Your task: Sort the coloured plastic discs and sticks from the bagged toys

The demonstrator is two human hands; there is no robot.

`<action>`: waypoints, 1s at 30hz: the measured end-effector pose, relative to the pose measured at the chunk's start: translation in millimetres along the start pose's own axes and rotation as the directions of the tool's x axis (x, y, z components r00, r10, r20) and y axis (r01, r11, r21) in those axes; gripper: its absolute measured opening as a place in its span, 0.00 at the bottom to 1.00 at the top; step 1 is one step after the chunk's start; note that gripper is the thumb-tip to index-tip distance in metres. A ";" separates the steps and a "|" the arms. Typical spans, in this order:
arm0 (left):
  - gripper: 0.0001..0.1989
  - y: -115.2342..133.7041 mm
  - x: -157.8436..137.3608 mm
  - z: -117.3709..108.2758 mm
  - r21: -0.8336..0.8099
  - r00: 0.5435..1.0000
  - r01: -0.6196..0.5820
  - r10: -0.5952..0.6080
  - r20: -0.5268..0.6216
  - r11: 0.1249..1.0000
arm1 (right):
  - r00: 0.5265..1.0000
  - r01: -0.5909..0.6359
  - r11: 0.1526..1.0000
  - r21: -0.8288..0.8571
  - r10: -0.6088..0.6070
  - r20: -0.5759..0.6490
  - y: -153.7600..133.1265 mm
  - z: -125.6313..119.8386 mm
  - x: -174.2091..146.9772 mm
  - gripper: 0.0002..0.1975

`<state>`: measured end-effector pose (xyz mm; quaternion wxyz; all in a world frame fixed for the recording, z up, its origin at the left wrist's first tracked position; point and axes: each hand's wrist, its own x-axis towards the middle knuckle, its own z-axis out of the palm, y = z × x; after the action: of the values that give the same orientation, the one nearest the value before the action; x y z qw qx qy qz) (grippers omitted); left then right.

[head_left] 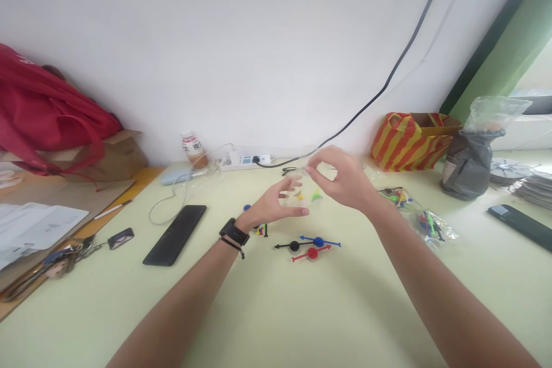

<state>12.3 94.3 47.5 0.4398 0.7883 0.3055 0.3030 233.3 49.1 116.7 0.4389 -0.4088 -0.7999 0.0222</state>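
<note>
My right hand (340, 175) pinches the top of a small clear plastic bag (308, 192) above the table. Yellow and green pieces show blurred inside it. My left hand (280, 201), with a black watch on its wrist, is beside the bag, its thumb and fingers apart; I cannot tell whether it touches the plastic. Just below the hands lie a black arrow spinner (294, 246), a blue arrow spinner (318, 241) and a red arrow spinner (313, 253), close together. More coloured pieces (261, 230) lie partly hidden behind my left hand.
Bags of coloured pieces (431, 224) lie right of my right forearm. A black phone-like slab (175, 236) and keys are on the left. Along the wall stand a bottle (194, 149), a power strip (245, 160), a striped bag (414, 141) and a grey bag (466, 164).
</note>
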 end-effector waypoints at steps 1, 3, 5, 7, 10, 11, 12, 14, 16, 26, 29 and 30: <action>0.44 -0.1 0.2 0.1 0.005 1.000 -0.001 0.001 -0.004 1.000 | 0.999 0.009 1.000 -0.015 -0.009 -0.034 0.2 1.2 0.0 0.05; 0.41 0.2 0.6 0.0 0.021 1.000 0.003 -0.003 -0.004 1.000 | 1.000 0.020 0.999 -0.026 -0.021 -0.011 1.1 4.0 -0.1 0.05; 0.37 0.7 0.7 -0.2 0.032 1.000 0.018 -0.019 0.017 0.999 | 0.997 0.031 1.000 -0.002 -0.031 0.073 1.5 5.8 -0.1 0.06; 0.34 0.6 0.7 0.0 0.021 0.998 0.040 -0.042 0.051 0.999 | 0.993 0.023 0.999 0.035 -0.027 0.117 0.9 5.3 0.2 0.06; 0.34 -1.4 0.1 1.6 -0.015 0.993 0.085 -0.084 0.085 0.996 | 0.990 0.000 0.999 0.042 -0.006 0.141 -0.6 1.1 0.9 0.05; 0.34 -2.4 -0.3 2.4 -0.017 0.992 0.094 -0.092 0.092 0.995 | 0.990 -0.007 1.000 0.029 0.003 0.144 -0.8 -0.7 1.1 0.05; 0.33 -3.7 -0.7 3.1 -0.012 0.990 0.100 -0.098 0.102 0.995 | 0.989 -0.013 1.000 0.014 0.011 0.147 -0.8 -2.5 1.1 0.05; 0.30 -6.3 -1.3 4.2 -0.001 0.984 0.117 -0.116 0.138 0.993 | 0.986 -0.022 1.000 -0.012 0.024 0.163 0.0 -6.3 0.8 0.05; 0.27 -9.0 -1.6 4.8 -0.008 0.978 0.138 -0.135 0.159 0.990 | 0.979 -0.036 0.999 -0.033 0.042 0.198 1.8 -10.2 -0.2 0.06; 0.23 -19.8 0.5 5.5 0.039 0.989 0.121 -0.123 0.081 0.992 | 0.833 -0.143 0.969 -0.202 0.228 0.504 11.5 -27.1 -4.8 0.20; 0.21 -22.4 0.3 6.5 0.057 0.992 0.095 -0.099 0.082 0.994 | 0.746 -0.190 0.956 -0.225 0.290 0.600 10.5 -26.5 -3.5 0.24; 0.20 -23.1 0.2 6.8 0.064 0.992 0.094 -0.099 0.083 0.994 | 0.718 -0.203 0.952 -0.228 0.303 0.627 10.0 -26.1 -3.0 0.25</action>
<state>12.5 100.9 24.4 0.4428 0.7978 0.3329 0.2377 259.3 45.3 126.7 0.0935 -0.5110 -0.8381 0.1665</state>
